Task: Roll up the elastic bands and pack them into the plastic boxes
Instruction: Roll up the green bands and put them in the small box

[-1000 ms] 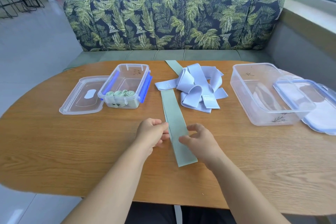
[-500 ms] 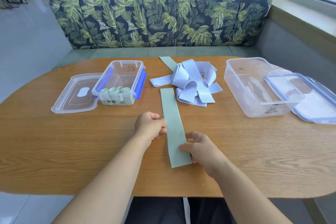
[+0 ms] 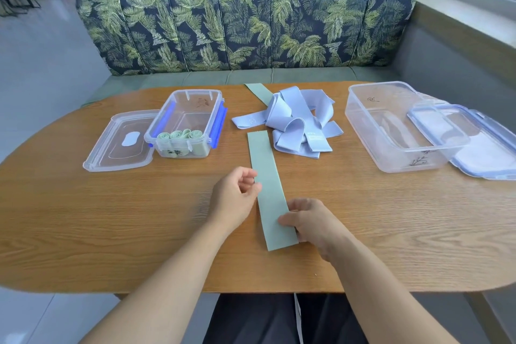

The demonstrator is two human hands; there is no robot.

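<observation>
In the last second the right hand has slid down the green band toward its near end. Its fingers are bent and pinch the right edge there, just above the end. The left hand has kept its place about halfway along the left edge. Its fingers are curled with the tips at the band, but it is not clear if they pinch it or only touch it.

The band itself has hardly changed. It lies flat and straight on the desk, with its far end just beside the pile of blue bands, and no turn is rolled yet. The new grip probably means that the straightening is finished and the rolling will begin from the near end.

The small box holds a few green rolls already, so this band likely goes there. The large box, at the right, holds no rolls.
</observation>
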